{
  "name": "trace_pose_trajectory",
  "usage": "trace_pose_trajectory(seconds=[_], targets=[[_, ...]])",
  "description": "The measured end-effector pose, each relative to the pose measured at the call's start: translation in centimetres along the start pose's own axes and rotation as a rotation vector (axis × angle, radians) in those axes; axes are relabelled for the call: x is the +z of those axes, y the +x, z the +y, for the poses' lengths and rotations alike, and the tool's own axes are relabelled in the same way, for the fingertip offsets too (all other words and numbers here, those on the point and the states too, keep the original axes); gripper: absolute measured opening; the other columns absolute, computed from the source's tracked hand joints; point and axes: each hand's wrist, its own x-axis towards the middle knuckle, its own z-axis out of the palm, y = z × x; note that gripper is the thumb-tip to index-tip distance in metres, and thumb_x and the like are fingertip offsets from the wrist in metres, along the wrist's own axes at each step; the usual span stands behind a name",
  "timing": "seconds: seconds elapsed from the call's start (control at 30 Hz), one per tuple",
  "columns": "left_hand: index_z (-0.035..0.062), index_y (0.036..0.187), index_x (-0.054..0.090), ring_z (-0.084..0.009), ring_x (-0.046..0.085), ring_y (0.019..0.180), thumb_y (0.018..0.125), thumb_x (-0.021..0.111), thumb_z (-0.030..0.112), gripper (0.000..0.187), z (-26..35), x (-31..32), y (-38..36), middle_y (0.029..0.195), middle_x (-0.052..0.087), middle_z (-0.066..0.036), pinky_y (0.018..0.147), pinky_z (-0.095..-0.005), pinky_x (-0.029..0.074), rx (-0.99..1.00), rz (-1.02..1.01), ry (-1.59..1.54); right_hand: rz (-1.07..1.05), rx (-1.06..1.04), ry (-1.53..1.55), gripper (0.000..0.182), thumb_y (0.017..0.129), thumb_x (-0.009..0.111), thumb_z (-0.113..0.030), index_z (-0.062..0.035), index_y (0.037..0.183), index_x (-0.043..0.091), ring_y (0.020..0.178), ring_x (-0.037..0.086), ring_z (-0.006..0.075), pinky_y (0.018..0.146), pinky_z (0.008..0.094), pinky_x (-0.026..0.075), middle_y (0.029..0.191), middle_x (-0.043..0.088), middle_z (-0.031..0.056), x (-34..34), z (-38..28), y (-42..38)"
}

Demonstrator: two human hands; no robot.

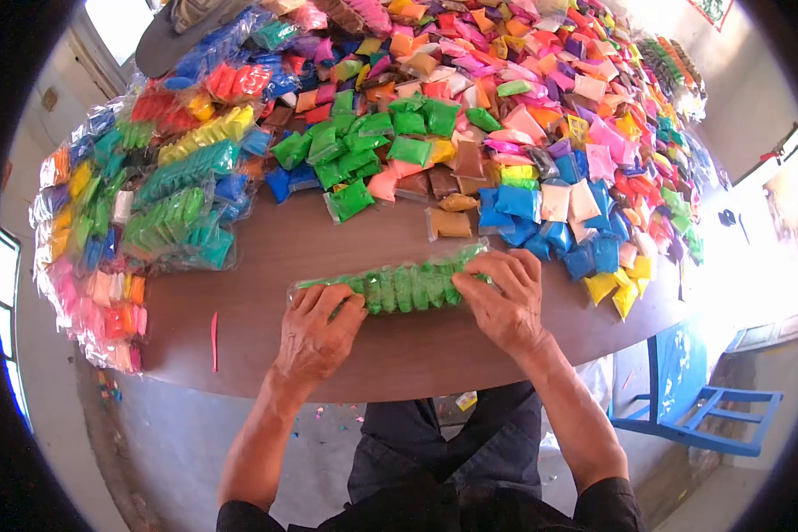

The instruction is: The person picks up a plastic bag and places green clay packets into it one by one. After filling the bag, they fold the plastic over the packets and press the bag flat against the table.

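Note:
A long clear plastic bag with a row of green packets (410, 288) lies near the table's front edge, between my two hands. My left hand (321, 330) has its fingers curled over the bag's left end. At the right end, my right hand (504, 300) grips the plastic with its fingers bent and thumb pressed in. Behind the bag is a heap of loose green packets (350, 151). Blue packets (518, 203) and a brown packet (449, 223) lie to the right of that heap.
Filled bags of packets (173, 217) are stacked along the left of the brown table (266, 244). A large mixed pile (550, 89) covers the back and right. A thin red strip (215, 341) lies at the front left. A blue chair (683, 399) stands at the right.

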Motion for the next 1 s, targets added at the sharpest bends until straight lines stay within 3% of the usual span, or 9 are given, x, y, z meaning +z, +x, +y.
trace_pose_trajectory(seconds=[0.1, 0.3, 0.4, 0.6, 0.8, 0.9, 1.0], targets=[[0.0091, 0.103, 0.074, -0.0288, 0.066, 0.097, 0.08, 0.082, 0.01, 0.025, 0.0, -0.2, 0.1, 0.106, 0.067, -0.005, 0.087, -0.0438, 0.053, 0.0, -0.008, 0.001, -0.038, -0.002, 0.009, 0.023, 0.077, 0.082, -0.01, -0.0176, 0.099, 0.078, 0.106, 0.066, 0.0191, 0.107, 0.0457, 0.043, 0.104, 0.068, -0.0025, -0.4, -0.1, -0.3], [0.0081, 0.098, 0.072, -0.0263, 0.065, 0.094, 0.081, 0.08, 0.01, 0.019, 0.1, -0.3, 0.4, 0.104, 0.065, -0.005, 0.085, -0.0416, 0.052, 0.023, 0.009, 0.027, -0.188, 0.024, 0.181, 0.039, 0.077, 0.084, -0.012, -0.0163, 0.115, 0.078, 0.12, 0.062, 0.0286, 0.112, 0.0518, 0.044, 0.118, 0.064, 0.0076, -1.7, 0.2, -0.6], [0.0086, 0.1, 0.073, -0.0255, 0.064, 0.095, 0.082, 0.081, 0.01, 0.02, 0.0, -0.2, 0.1, 0.104, 0.064, -0.004, 0.09, -0.044, 0.05, 0.017, 0.006, 0.021, -0.235, 0.064, 0.2, 0.045, 0.079, 0.084, -0.013, -0.0167, 0.123, 0.077, 0.127, 0.059, 0.0334, 0.111, 0.0509, 0.046, 0.124, 0.061, 0.0116, -1.7, 0.6, -1.5], [0.0131, 0.106, 0.076, -0.0289, 0.061, 0.11, 0.08, 0.086, 0.015, 0.028, -0.2, -0.4, -0.7, 0.112, 0.063, -0.005, 0.111, -0.0545, 0.042, 0.034, 0.02, 0.116, -0.166, 0.022, 0.046, 0.046, 0.079, 0.082, -0.011, -0.0195, 0.124, 0.077, 0.124, 0.062, 0.0321, 0.105, 0.0487, 0.05, 0.126, 0.062, 0.0092, -1.3, 0.6, -2.1], [0.0135, 0.118, 0.075, -0.031, 0.059, 0.122, 0.081, 0.085, 0.012, 0.039, -0.3, 0.4, -2.5, 0.127, 0.059, -0.011, 0.109, -0.0487, 0.049, -0.071, 0.055, 0.069, -0.174, 0.131, 0.064, 0.048, 0.075, 0.086, -0.01, -0.0162, 0.122, 0.078, 0.112, 0.067, 0.0325, 0.095, 0.0456, 0.056, 0.125, 0.064, 0.0109, -1.6, -0.4, -2.2], [0.0119, 0.123, 0.074, -0.0357, 0.058, 0.126, 0.081, 0.084, 0.007, 0.043, -0.9, 0.8, -4.0, 0.134, 0.058, -0.012, 0.105, -0.0471, 0.054, -0.069, 0.061, 0.018, -0.15, 0.143, 0.091, 0.045, 0.079, 0.085, -0.012, -0.0157, 0.123, 0.075, 0.111, 0.068, 0.0318, 0.089, 0.0446, 0.057, 0.123, 0.064, 0.0107, -1.4, -0.5, -2.3], [0.0099, 0.125, 0.072, -0.0398, 0.057, 0.13, 0.082, 0.083, 0.006, 0.044, -1.5, 0.7, -4.7, 0.141, 0.056, -0.014, 0.106, -0.0472, 0.055, -0.071, 0.057, -0.02, -0.145, 0.153, 0.138, 0.044, 0.08, 0.084, -0.009, -0.013, 0.122, 0.075, 0.109, 0.068, 0.033, 0.09, 0.0449, 0.058, 0.123, 0.065, 0.0117, -1.6, -0.5, -2.0]])
